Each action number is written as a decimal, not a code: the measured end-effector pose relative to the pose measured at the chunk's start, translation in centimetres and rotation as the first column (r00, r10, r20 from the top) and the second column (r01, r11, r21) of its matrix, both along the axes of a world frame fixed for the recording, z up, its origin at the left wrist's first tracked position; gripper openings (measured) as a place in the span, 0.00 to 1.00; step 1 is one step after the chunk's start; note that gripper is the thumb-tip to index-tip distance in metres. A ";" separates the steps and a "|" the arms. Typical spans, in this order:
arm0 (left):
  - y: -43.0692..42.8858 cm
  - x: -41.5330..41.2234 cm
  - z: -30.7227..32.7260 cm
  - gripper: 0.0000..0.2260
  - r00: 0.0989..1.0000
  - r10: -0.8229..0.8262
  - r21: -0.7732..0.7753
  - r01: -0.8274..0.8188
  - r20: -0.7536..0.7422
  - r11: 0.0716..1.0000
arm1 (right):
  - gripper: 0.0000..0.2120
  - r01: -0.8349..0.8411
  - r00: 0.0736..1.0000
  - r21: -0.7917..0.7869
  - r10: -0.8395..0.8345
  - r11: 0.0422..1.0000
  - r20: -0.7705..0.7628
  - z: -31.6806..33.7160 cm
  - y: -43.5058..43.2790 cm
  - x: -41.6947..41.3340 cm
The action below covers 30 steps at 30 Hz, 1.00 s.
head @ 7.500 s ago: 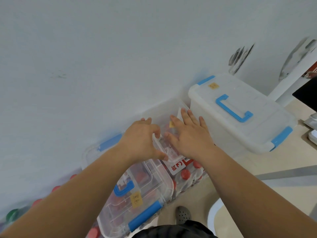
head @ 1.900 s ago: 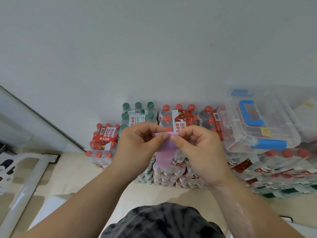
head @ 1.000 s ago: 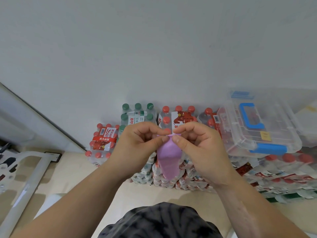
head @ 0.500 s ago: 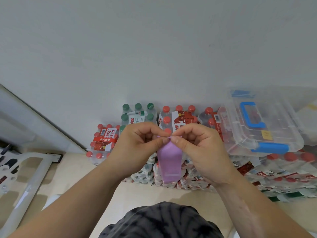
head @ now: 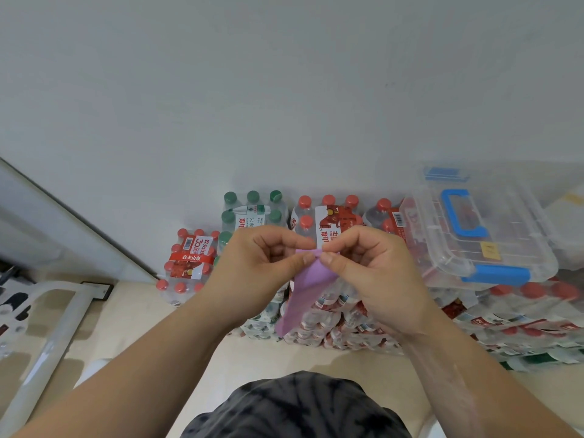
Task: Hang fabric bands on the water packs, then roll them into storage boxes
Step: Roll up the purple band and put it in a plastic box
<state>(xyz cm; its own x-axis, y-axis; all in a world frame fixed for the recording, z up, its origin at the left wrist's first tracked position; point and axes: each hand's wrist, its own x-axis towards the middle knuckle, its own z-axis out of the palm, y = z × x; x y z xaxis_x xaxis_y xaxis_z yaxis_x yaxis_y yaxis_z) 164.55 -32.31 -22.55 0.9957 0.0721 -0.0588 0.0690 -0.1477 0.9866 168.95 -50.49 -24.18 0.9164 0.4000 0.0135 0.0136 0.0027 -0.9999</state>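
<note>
We pinch the purple fabric band between left hand and right hand, both closed on its top edge, spreading it to hang on the water packs at twelve o'clock.

Soft, even daylight fills the scene, bright but not harsh, and the plain pale grey wall shades darker toward its upper corners. Shadows are faint. The clear plastic storage box with blue handle carries mild glare on its lid. Wide-angle bending curves the straight lines near the edges. The dark mottled fabric at the bottom edge is blurred.
</note>
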 end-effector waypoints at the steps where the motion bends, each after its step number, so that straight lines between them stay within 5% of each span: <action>1: -0.1 0.0 0.0 0.04 1.000 0.005 0.013 -0.006 0.005 1.000 | 0.10 -0.004 1.000 -0.001 0.004 1.000 -0.004 0.0 0.0 0.0; 13: -0.5 0.2 -0.2 0.06 0.997 0.043 0.025 -0.044 0.059 0.999 | 0.08 0.034 0.997 -0.034 -0.036 0.999 -0.075 -0.1 -0.2 0.1; 22: -0.8 0.4 0.0 0.17 0.999 0.037 -0.061 -0.037 0.015 0.997 | 0.09 0.016 0.999 -0.026 -0.017 1.000 -0.052 -0.3 -0.4 0.0; 30: -0.9 0.2 -0.1 0.10 0.999 0.035 -0.049 -0.034 0.018 0.998 | 0.08 0.067 0.993 -0.048 -0.071 0.997 -0.099 -0.3 -0.5 -0.2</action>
